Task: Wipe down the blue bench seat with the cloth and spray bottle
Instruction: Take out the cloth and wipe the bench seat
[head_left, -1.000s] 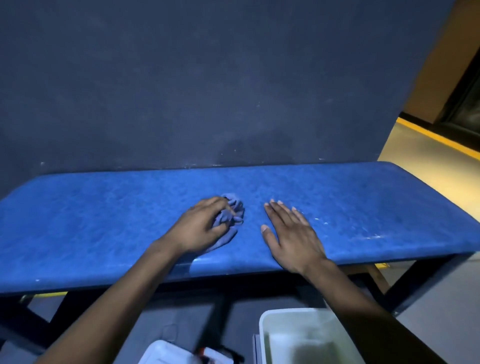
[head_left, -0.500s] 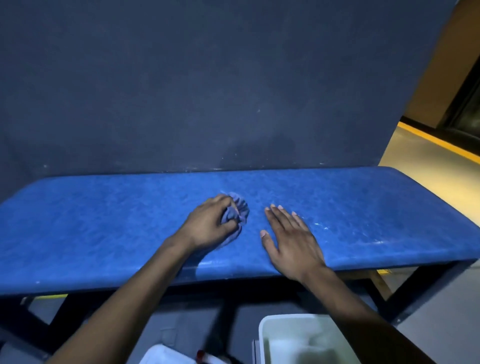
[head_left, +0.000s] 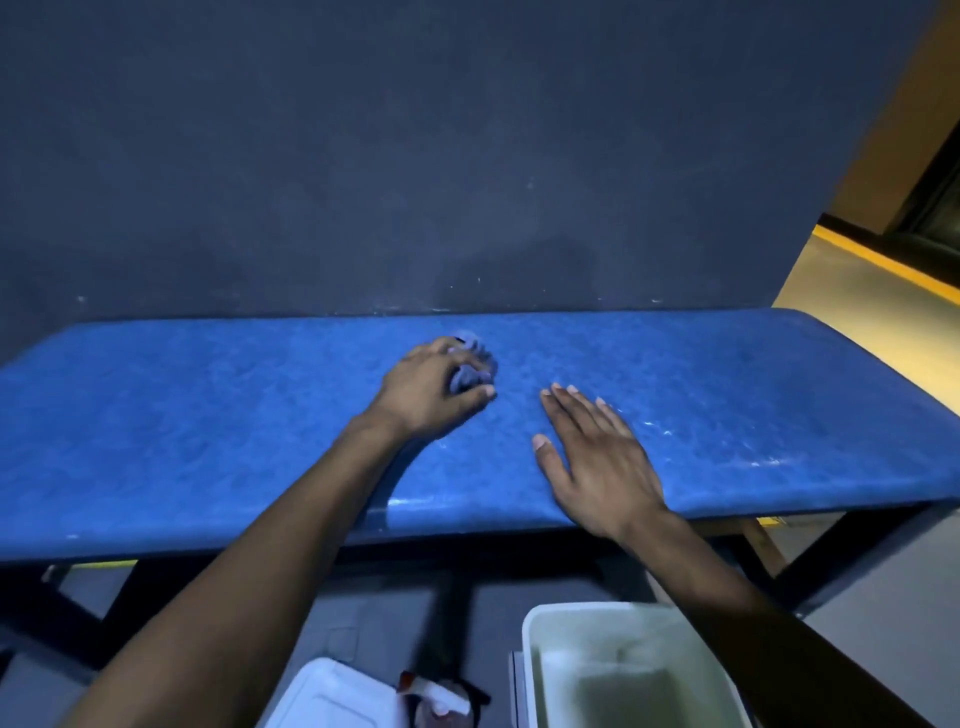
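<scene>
The blue bench seat (head_left: 208, 436) runs across the view against a dark wall. My left hand (head_left: 428, 392) presses a bunched blue cloth (head_left: 470, 371) onto the middle of the seat, toward its back edge; the cloth is mostly hidden under my fingers. Flat on the seat to the right lies my right hand (head_left: 597, 457), fingers spread, near the front edge, holding nothing. On the floor below, the head of a spray bottle (head_left: 436, 696) shows at the bottom edge.
A white bin (head_left: 582, 623) stands on the floor below my right arm, and a white lid or container (head_left: 332, 696) lies left of it. Dark bench legs (head_left: 852, 551) cross under the seat. A yellow floor stripe (head_left: 883, 265) runs at the right.
My left hand has pushed the cloth away from me, from near the front half of the seat toward its back edge. My right hand has stayed flat in place.
</scene>
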